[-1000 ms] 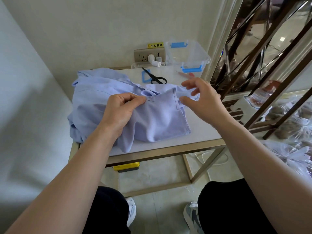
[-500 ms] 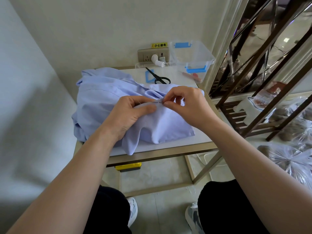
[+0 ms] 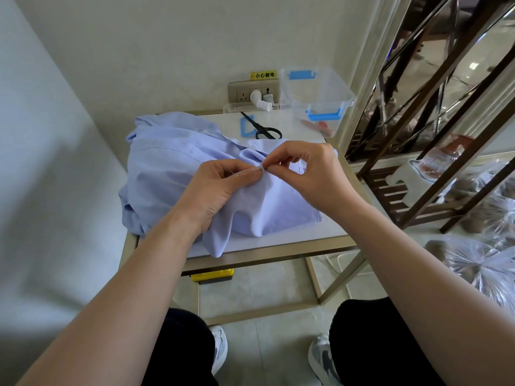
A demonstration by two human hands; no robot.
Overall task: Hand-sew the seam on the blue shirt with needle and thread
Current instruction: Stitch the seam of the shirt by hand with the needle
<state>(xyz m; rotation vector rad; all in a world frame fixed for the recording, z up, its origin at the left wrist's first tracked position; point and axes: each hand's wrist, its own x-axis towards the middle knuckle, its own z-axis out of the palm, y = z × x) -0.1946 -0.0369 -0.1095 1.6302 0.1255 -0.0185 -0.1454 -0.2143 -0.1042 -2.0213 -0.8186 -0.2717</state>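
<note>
The pale blue shirt (image 3: 178,162) lies bunched on a small white-topped table (image 3: 289,235). My left hand (image 3: 220,188) grips a raised fold of the shirt, thumb laid along the seam. My right hand (image 3: 306,174) meets it at the fold, thumb and forefinger pinching at the seam edge around x 945, y 620. The needle itself is too small to make out; a thin pale thread shows faintly over my left fingers.
Black scissors (image 3: 262,129) and a blue card (image 3: 246,126) lie behind the shirt. A clear plastic box with blue clips (image 3: 317,93) and a white thread spool (image 3: 263,103) stand by the wall socket. A metal shelf frame (image 3: 446,135) stands close on the right.
My right hand came in from the right side of the table to the seam and now pinches there. My left hand kept its grip on the fold.
</note>
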